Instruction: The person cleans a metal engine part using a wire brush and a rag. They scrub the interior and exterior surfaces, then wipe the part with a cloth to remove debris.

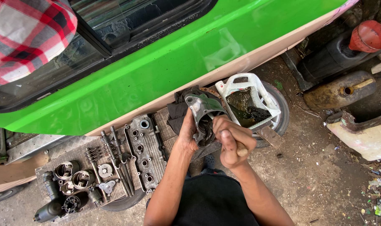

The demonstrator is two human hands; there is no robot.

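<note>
From the head camera, looking down: the left hand [187, 134] is wrapped around a grey metal engine housing [203, 112], gripping it from the side and holding it up above a dark rag [176, 109]. The right hand [232, 142] is closed in a fist around a wooden-handled tool [242, 150], its working end hidden inside the housing's opening. The housing looks greasy inside, so the cleaning seems partway at best. Just beside it sits a cut white jug [249, 90] of dirty liquid on a tyre [282, 113]. To the left, a cylinder head [145, 144], pistons [75, 175] and rods [115, 152] lie spread on a board, already stripped.
</note>
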